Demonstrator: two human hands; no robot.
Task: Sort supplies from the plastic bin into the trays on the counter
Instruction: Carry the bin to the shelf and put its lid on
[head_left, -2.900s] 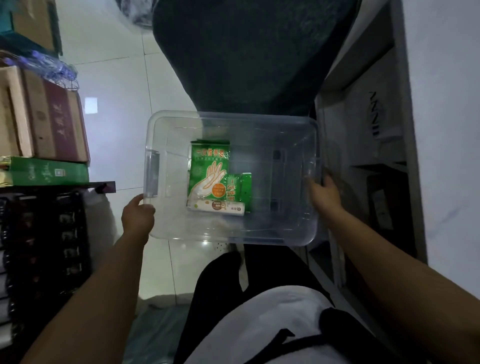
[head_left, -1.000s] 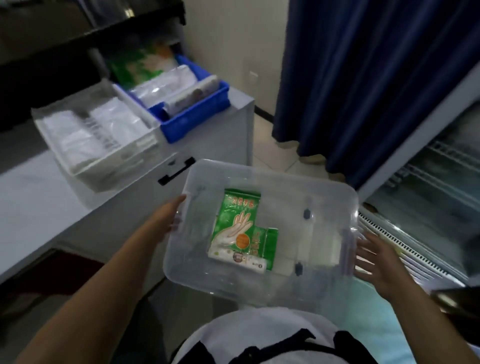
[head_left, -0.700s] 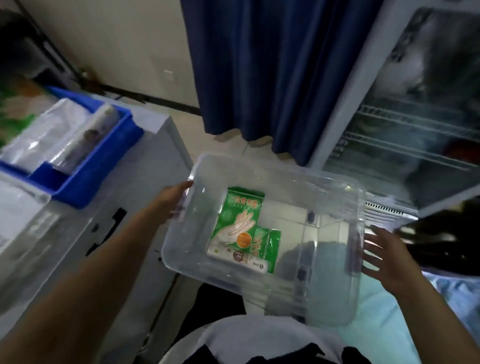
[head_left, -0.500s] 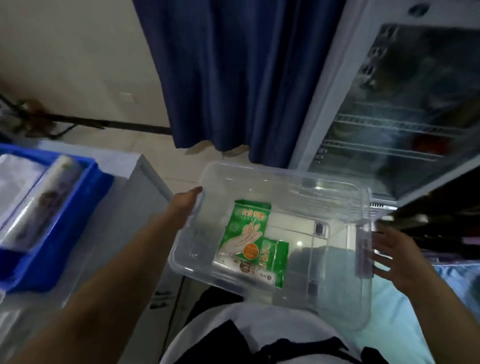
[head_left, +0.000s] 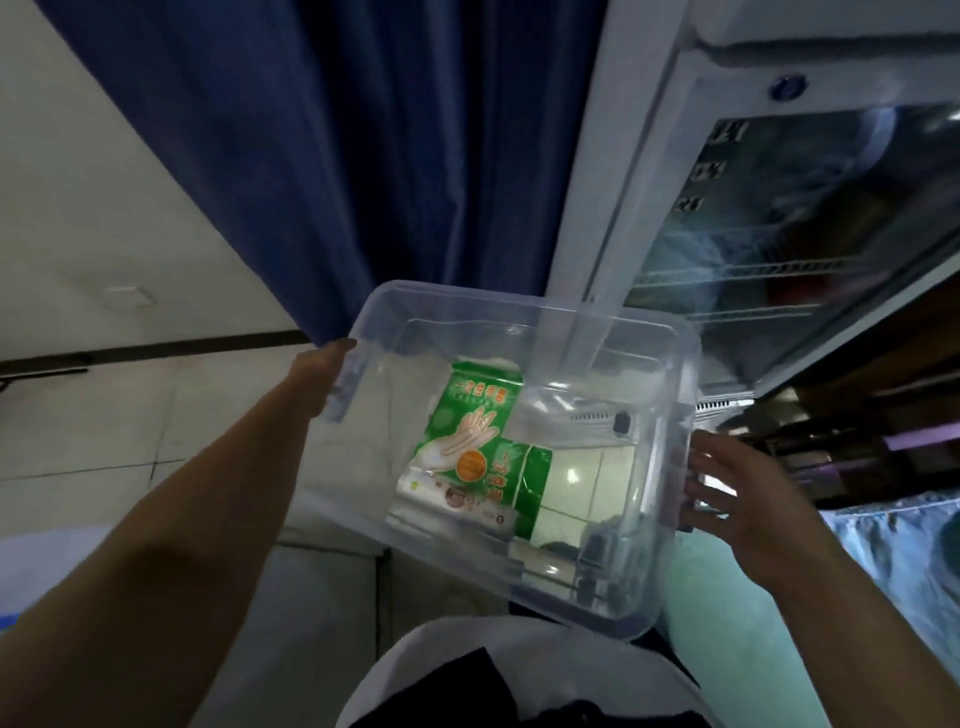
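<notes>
A clear plastic bin (head_left: 524, 312) hangs in the air in front of me, tilted. My left hand (head_left: 322, 376) grips its left handle. My right hand (head_left: 737, 488) is at the right end wall with fingers spread and straight, touching it. Inside on the bin floor lie a green glove packet (head_left: 467, 436), a smaller green packet (head_left: 527, 486) beside it and a white tube-like box (head_left: 457, 501) across their near ends. The trays are out of view.
A dark blue curtain (head_left: 363, 156) hangs ahead. A glass-door fridge (head_left: 779, 234) stands at the right. The white counter top (head_left: 311, 623) lies below left. Pale green and blue cloth (head_left: 883, 561) is at the lower right.
The view has swung right, away from the blue and clear trays, which have left the frame. The bin stays held at its left handle; my right hand stays spread at the right end.
</notes>
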